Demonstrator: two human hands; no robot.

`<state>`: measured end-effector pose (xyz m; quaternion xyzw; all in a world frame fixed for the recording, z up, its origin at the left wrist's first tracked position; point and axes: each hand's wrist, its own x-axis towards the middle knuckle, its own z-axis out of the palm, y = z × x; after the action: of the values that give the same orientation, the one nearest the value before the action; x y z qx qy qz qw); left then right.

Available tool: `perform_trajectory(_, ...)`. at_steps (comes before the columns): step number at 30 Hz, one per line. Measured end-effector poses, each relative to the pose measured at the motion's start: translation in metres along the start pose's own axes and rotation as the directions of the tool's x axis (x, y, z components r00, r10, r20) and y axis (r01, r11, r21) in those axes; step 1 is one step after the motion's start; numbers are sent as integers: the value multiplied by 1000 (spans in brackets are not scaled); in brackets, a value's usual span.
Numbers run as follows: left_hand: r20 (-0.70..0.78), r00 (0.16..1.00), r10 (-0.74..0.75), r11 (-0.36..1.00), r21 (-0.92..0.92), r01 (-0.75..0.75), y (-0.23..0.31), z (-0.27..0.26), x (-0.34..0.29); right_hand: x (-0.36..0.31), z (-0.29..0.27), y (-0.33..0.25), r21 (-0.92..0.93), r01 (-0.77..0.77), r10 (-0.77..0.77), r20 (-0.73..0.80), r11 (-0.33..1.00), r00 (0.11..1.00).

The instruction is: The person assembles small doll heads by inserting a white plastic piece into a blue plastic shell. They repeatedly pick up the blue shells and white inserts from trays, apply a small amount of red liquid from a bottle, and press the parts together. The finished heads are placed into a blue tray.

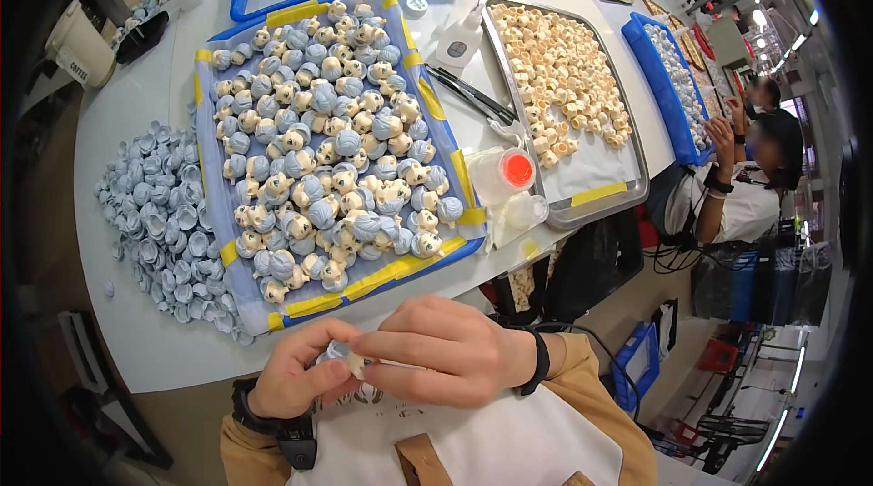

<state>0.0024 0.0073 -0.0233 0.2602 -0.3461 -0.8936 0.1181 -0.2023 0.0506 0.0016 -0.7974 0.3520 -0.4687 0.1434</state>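
Close in front of my body, both hands meet on one small doll head (pixel 357 364), with a cream face part and a light blue hair piece. My left hand (pixel 300 372) pinches the blue side between thumb and fingers. Fingers of my right hand (pixel 446 350) close on the cream side and hide much of it. Just beyond my hands is a blue tray (pixel 382 284) lined with cloth and yellow tape, full of doll heads with blue hair (pixel 323 159). Loose blue hair shells (pixel 168 222) lie heaped to its left.
A metal tray (pixel 637 181) of cream face parts stands right of the blue tray. Between them are a white bottle (pixel 461 36), black tweezers (pixel 473 95) and a cup with a red-orange top (pixel 516 170). A beige cup (pixel 80 42) stands far left. Another person (pixel 750 186) sits at the right.
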Motion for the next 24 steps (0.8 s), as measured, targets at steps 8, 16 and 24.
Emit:
perform_trajectory(8, -47, 993, 106, 987, -116, -111, 15, 8, 0, -1, -97, 18, -535, -499, 364, -343, 682, 866)
perform_trajectory(16, -148, 959, 240, 969, -20, -246, 1, 2, 4, -14, -106, 52, -535, -462, 468, -136, 707, 873)
perform_trajectory(24, -195, 965, 176, 984, 25, -175, 6, 5, 2, -17, -106, 54, -516, -475, 483, -130, 713, 866)
